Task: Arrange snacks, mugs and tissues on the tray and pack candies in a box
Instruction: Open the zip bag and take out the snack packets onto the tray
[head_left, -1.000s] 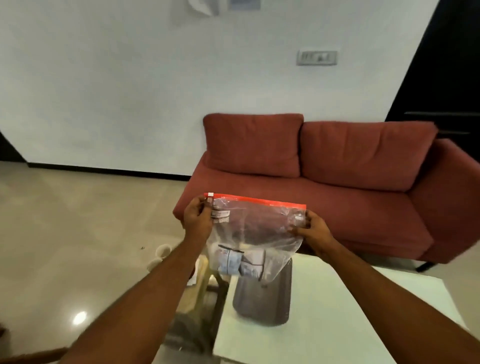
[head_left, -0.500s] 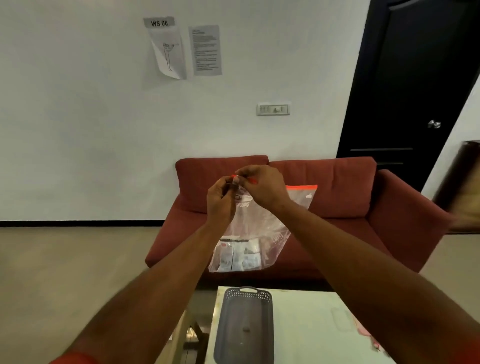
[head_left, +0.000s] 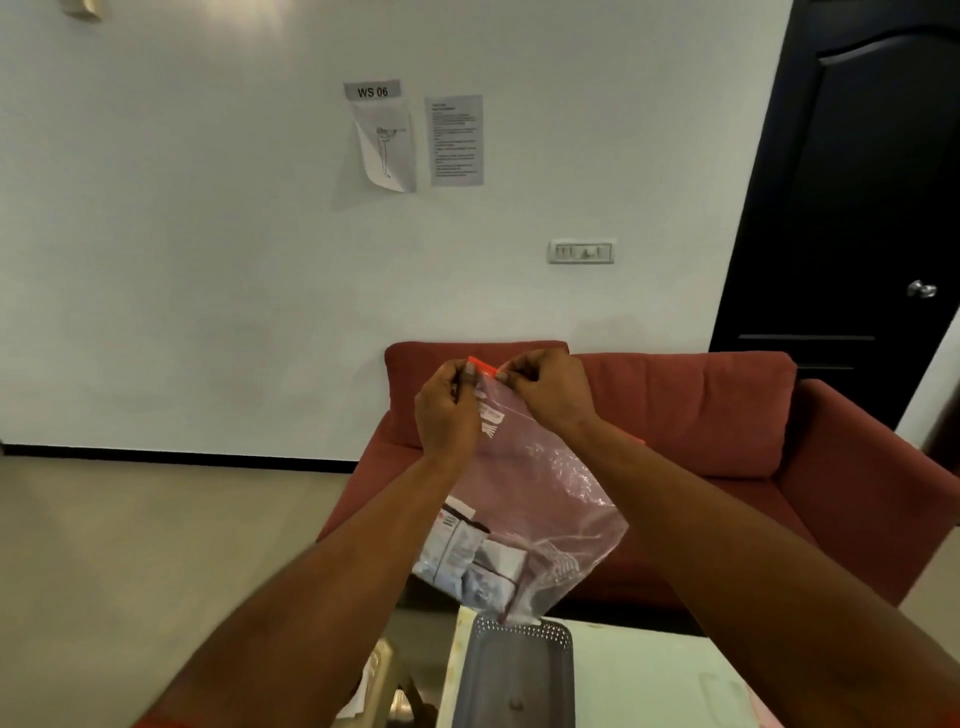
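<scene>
Both hands (head_left: 506, 400) pinching zip bag (head_left: 524, 499) top

Clear plastic bag (head_left: 524, 483) with red-orange zip strip, grey perforated tray (head_left: 514, 670), red sofa (head_left: 727, 415), black door (head_left: 852, 197)

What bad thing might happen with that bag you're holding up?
Both hands, left hand and right hand, pinch only one corner of the zip bag. If it slips or pops open, the packets might tumble out. They could miss the grey tray and land on the floor.
</scene>
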